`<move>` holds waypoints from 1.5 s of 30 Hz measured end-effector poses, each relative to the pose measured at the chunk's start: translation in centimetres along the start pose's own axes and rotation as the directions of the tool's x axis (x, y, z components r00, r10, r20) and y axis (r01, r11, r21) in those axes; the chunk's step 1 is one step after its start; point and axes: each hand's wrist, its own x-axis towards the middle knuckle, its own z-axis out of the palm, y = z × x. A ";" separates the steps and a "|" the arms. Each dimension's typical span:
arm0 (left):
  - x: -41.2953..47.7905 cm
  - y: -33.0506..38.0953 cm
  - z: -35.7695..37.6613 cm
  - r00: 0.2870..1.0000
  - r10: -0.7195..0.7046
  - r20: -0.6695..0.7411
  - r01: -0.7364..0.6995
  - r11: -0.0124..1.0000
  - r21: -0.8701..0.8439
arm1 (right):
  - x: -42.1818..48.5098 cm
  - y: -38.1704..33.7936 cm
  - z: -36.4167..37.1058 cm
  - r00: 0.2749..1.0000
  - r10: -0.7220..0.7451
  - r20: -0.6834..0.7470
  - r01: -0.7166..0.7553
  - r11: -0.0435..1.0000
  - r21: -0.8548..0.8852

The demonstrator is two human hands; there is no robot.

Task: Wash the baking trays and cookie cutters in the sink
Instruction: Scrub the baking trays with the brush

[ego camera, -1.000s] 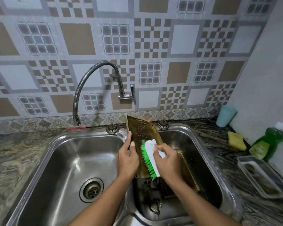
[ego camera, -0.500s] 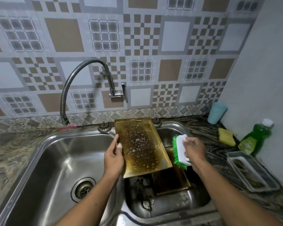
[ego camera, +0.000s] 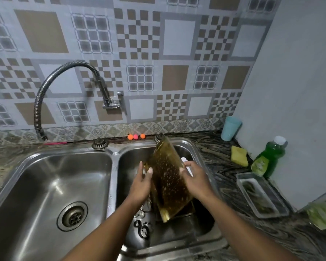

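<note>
Task looking partway done: baking tray is wearing suds, not yet rinsed, and is standing tilted on edge over the sink's right basin. Cookie cutters are lying on that basin's floor and, to my eye, are awaiting their wash. Left grip is pinching the tray's left edge, thumb on its face. Right grip is curling round the white brush, thumb bracing the tray's right edge.
</note>
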 end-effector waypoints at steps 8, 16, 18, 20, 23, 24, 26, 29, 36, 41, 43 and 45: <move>-0.1 4.0 6.2 0.993 0.037 -0.114 -0.051 0.991 -0.121 | -2.9 1.7 1.9 0.966 -0.221 0.136 0.257 0.887 -0.384; -0.9 3.2 8.7 0.942 0.144 -0.303 -0.092 0.979 0.181 | -1.5 3.5 -1.7 0.972 -0.204 0.115 0.219 0.967 -0.134; -1.1 3.1 9.7 0.938 0.208 -0.277 -0.144 0.961 0.235 | 0.0 4.8 -4.3 0.986 -0.165 0.020 0.166 0.984 -0.059; -0.9 3.0 10.7 0.936 0.259 -0.239 -0.198 0.947 0.253 | 1.5 6.3 -7.8 0.991 -0.107 -0.077 0.103 0.993 -0.052; -0.9 3.2 12.2 0.934 0.285 -0.218 -0.227 0.940 0.256 | 2.8 8.9 -13.5 0.968 -0.050 -0.248 0.020 0.992 -0.122; -1.0 3.3 12.6 0.932 0.295 -0.211 -0.237 0.936 0.260 | 3.0 9.9 -15.1 0.957 -0.036 -0.287 -0.003 0.991 -0.134; -1.0 3.2 13.4 0.934 0.304 -0.186 -0.249 0.930 0.268 | 2.7 12.0 -17.4 0.943 0.009 -0.333 -0.059 0.989 -0.139; -1.2 3.4 14.5 0.939 0.304 -0.159 -0.250 0.924 0.291 | 1.9 14.9 -18.8 0.929 0.081 -0.362 -0.143 0.979 -0.147; -1.9 3.1 14.5 0.925 0.352 -0.142 -0.280 0.886 0.370 | 1.3 18.6 -16.9 0.931 0.174 -0.322 -0.250 0.945 -0.210; -2.3 3.4 12.7 0.926 0.350 -0.140 -0.287 0.897 0.336 | 1.2 17.3 -17.1 0.883 0.205 -0.421 -0.281 0.951 -0.126; -2.4 3.5 11.8 0.923 0.357 -0.145 -0.297 0.899 0.323 | 1.4 15.7 -17.3 0.844 0.207 -0.496 -0.257 0.966 -0.034; -2.3 3.3 10.9 0.915 0.370 -0.158 -0.307 0.896 0.322 | 2.2 13.2 -16.8 0.809 0.257 -0.529 -0.248 0.965 0.089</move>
